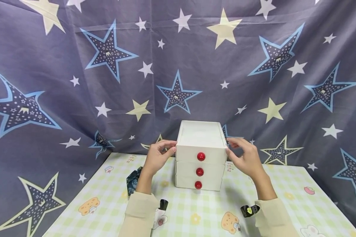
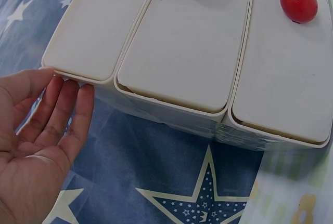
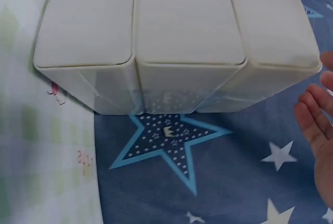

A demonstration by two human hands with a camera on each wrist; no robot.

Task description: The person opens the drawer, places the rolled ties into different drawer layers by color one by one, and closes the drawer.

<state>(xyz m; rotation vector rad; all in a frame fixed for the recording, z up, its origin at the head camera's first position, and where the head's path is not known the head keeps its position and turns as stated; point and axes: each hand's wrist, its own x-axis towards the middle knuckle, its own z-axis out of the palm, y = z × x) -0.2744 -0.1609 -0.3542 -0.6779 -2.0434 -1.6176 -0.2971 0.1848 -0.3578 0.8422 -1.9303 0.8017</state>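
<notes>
A white chest [image 1: 200, 133] of three stacked drawers stands on the table, each drawer front bearing a round red knob [image 1: 201, 156]. My left hand [image 1: 159, 156] is at the left side of the top drawer [image 2: 88, 42]; in the left wrist view its fingertips touch that drawer's edge, fingers nearly straight. On the opposite side, my right hand [image 1: 244, 156] has fingertips right at the top drawer's right edge. Only part of the right hand [image 3: 320, 130] shows in the right wrist view, its fingers loosely bent beside the chest. All three drawers look pushed in.
A dark, blue-green patterned object [image 1: 133, 180] lies left of the chest, partly behind my left forearm. A pale green checked cloth [image 1: 192, 210] covers the table. A star-printed curtain [image 1: 178, 49] hangs close behind.
</notes>
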